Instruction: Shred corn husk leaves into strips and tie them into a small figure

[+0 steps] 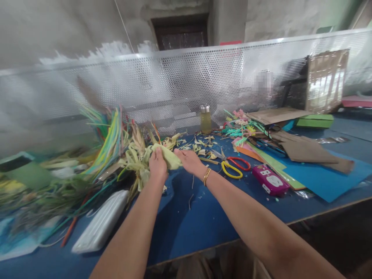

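My left hand (158, 164) is closed round a pale green leaf strip (170, 156) just above the blue table (186, 228). My right hand (188, 160), with a gold bracelet on the wrist, grips the same strip from the right. The two hands nearly meet over the strip. A heap of dried pale leaves (136, 157) lies right behind my left hand. Scissors with one red and one yellow handle (232, 166) lie on the table just right of my right hand.
Coloured strips (109, 143) pile up at the left, beside a white ribbed case (101, 223). A pink power strip (269, 179), blue and cardboard sheets (305, 149), a small bottle (205, 119) and a perforated metal screen (186, 85) are also in view.
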Motion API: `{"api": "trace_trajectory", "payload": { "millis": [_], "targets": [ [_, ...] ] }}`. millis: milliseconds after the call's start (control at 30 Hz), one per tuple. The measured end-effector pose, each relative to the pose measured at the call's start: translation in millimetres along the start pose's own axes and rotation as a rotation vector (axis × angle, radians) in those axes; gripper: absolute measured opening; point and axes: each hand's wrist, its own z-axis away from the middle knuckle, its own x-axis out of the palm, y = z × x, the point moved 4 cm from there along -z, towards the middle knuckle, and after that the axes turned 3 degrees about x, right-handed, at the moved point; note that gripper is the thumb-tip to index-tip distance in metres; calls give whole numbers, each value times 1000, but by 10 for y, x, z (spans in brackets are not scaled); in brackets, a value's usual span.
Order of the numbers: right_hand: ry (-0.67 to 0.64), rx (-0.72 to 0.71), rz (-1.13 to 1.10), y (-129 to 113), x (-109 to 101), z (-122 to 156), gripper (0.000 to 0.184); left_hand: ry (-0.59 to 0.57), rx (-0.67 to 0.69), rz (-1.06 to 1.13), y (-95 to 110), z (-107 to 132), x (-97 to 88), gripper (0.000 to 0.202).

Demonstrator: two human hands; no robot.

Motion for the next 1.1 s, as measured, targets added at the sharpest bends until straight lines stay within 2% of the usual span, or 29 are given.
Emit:
{"api": "trace_trajectory", "payload": {
  "millis": [133, 333, 400, 533, 667, 733, 767, 867, 933, 1000, 1100],
  "targets": [
    [-56, 6, -126, 38, 55, -2, 37, 66, 54, -137, -2, -71, -105, 41],
    [-183, 152, -378, 124, 154, 38, 26, -144, 97, -207, 144, 12, 14, 44],
    [-197, 196, -451, 137, 167, 42, 20, -158, 113, -257, 184, 26, 23, 44],
    [-135, 234, -512, 134, 119, 16, 17, -132, 133, -342, 197, -20, -40, 43],
    [14, 317, -548, 185, -35, -34, 13, -128, 69, -300, 124, -74, -88, 39],
    [40, 369, -416, 240, -122, -44, 10, -139, 11, -176, 75, -76, -67, 36],
    [33, 371, -276, 262, -163, -44, 10, -150, -22, -102, 52, -69, -43, 35],
    [106, 248, 238, 248, -268, -29, 10, -188, -108, 59, 21, -21, 43, 34],
    [217, 106, 397, 160, -280, -4, 12, -208, -131, 71, 40, 27, 87, 34],
    [242, -8, 327, 64, -225, 12, 20, -242, -135, 41, 79, 80, 122, 34],
    [140, -63, 86, 1, -97, -1, 25, -292, -144, 40, 131, 143, 163, 35]
  ]
}}
